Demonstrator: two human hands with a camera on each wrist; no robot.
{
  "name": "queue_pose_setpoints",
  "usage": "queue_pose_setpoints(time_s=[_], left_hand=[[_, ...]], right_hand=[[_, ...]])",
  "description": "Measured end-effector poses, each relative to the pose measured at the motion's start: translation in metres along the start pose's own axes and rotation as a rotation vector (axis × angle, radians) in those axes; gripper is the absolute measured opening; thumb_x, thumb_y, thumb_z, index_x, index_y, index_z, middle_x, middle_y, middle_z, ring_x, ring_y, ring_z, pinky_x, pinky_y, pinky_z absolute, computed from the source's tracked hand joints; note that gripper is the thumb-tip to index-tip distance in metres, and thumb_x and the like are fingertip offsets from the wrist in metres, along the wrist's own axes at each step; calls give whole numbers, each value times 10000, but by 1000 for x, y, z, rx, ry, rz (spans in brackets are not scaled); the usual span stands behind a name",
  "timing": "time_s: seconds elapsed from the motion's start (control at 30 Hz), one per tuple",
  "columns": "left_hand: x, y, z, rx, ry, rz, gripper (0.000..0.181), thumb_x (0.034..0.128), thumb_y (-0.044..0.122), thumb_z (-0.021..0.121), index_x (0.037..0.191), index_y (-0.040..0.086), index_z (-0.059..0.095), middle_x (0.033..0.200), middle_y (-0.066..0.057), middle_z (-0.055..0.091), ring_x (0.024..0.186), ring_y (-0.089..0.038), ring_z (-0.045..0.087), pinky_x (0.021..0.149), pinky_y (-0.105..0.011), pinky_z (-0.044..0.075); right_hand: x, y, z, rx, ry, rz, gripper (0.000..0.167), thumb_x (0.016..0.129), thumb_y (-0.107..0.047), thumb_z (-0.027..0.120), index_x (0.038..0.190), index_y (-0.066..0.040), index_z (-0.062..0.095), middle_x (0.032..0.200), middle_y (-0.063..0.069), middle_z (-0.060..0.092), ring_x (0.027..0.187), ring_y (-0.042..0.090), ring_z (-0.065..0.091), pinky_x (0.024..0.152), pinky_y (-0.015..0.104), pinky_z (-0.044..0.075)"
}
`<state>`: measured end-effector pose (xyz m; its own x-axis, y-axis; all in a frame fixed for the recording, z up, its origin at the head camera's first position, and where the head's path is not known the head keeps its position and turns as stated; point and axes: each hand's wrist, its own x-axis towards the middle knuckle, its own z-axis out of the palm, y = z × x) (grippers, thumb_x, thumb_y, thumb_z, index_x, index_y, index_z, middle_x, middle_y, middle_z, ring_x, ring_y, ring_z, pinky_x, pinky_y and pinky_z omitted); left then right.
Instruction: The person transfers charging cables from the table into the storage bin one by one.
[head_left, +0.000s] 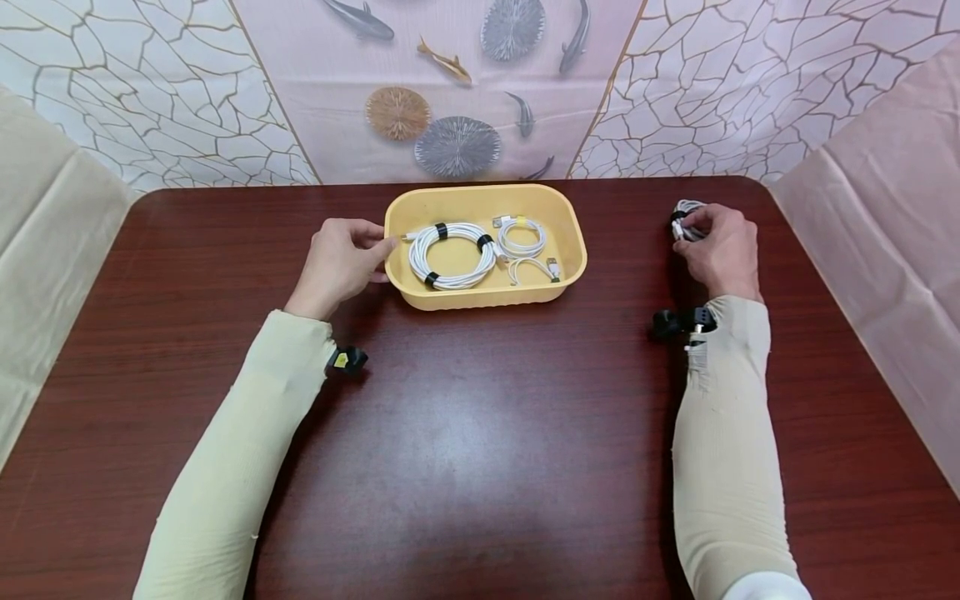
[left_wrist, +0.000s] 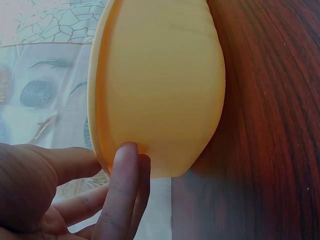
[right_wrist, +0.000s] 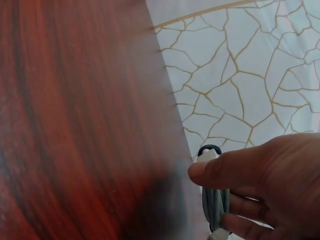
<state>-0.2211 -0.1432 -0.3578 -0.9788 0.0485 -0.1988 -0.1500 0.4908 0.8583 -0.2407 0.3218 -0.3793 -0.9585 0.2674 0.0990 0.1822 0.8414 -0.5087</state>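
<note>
In the head view a yellow plastic bin (head_left: 480, 298) stands at the back middle of the table. Inside lie a large white coiled cable (head_left: 415, 254) with black ties, a smaller white coiled cable (head_left: 522, 251) with a yellow tie, and a short white cable (head_left: 534, 263) with a USB plug. My left hand (head_left: 339, 260) pinches the bin's left rim, thumb on top and fingers against the outer wall. At the back right my right hand (head_left: 722, 250) pinches a grey coiled cable (right_wrist: 216, 207) with a black tie and white plugs, partly hidden by the fingers.
The dark reddish wooden table (head_left: 480, 467) reaches back to a patterned cloth backdrop (head_left: 457, 92). Pale cloth (head_left: 892, 217) hangs along the right side. A small black camera (head_left: 678, 323) sits on the right wrist, and another black camera (head_left: 348, 360) on the left.
</note>
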Motion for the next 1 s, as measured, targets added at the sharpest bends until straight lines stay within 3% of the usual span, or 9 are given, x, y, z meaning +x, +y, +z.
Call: queue_pose_setpoints(time_s=[0.47, 0.73, 1.0], left_hand=[[0, 1, 0, 18, 4, -8, 361, 1023, 212, 623, 1305, -12, 645, 1167, -205, 677, 650, -41, 700, 760, -336, 676], [-1, 2, -1, 37, 1, -16, 379, 1019, 235, 631, 1311, -6, 643, 1169, -207, 681, 656, -59, 706, 727, -294, 672], [0, 0, 0, 18, 4, 18, 354, 1022, 202, 623, 1284, -34, 652, 1172, -235, 685, 635, -34, 691, 708, -292, 673]], right_hand=[[-3, -7, -6, -1, 18, -41, 318, 866, -44, 681, 1180, -4, 697, 1200, 247, 713, 1139, 370, 624, 1026, 509, 501], [-3, -11, -8, 3, 13, -49, 324, 875, -41, 677, 1197, -7, 689, 1228, 241, 706, 1166, 367, 624, 1061, 513, 496], [-4, -17, -13, -11, -4, -54, 332, 892, -63, 689, 1222, -23, 687, 1255, 233, 698, 1184, 368, 620, 1067, 526, 500]])
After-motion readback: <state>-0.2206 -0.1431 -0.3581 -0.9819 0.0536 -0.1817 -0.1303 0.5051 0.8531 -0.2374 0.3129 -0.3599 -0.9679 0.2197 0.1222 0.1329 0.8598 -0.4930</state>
